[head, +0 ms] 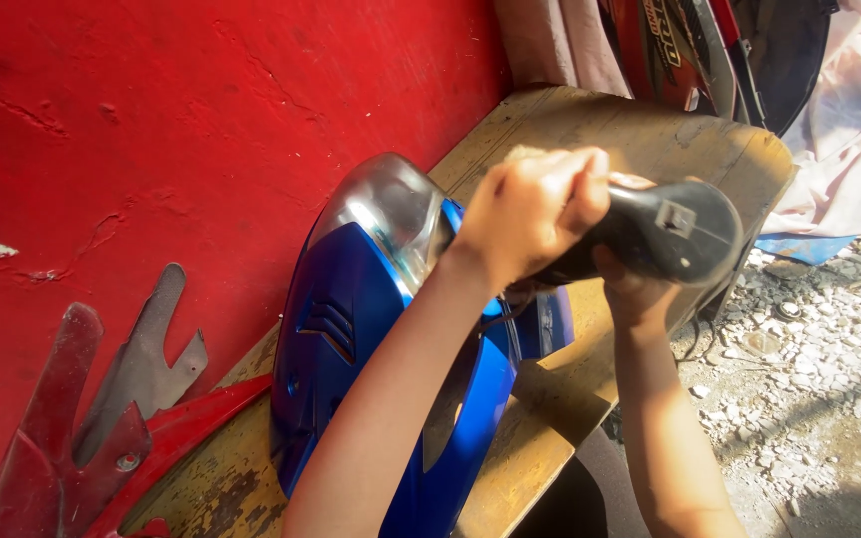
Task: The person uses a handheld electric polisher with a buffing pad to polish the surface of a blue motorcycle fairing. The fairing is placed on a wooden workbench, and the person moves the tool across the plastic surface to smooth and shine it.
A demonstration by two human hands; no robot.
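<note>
Apparently the work on the blue motorcycle front cowl point(351, 339) is mid-course: the black power polisher point(665, 234) is pressed against it, and I judge much of the panel still unworked, though no clear line between treated and untreated paint shows. Left hand point(530, 214) is curled tight around the tool's neck; right hand point(635, 289) cups the body from beneath, fingers mostly hidden. Cowl lies on the wooden bench point(550, 408), leaning toward the red wall point(201, 120), its long axis running from 7 o'clock to 1 o'clock, clear headlight lens point(386, 209) uppermost. Red and grey fairing pieces point(102, 418) rest at 8 o'clock.
</note>
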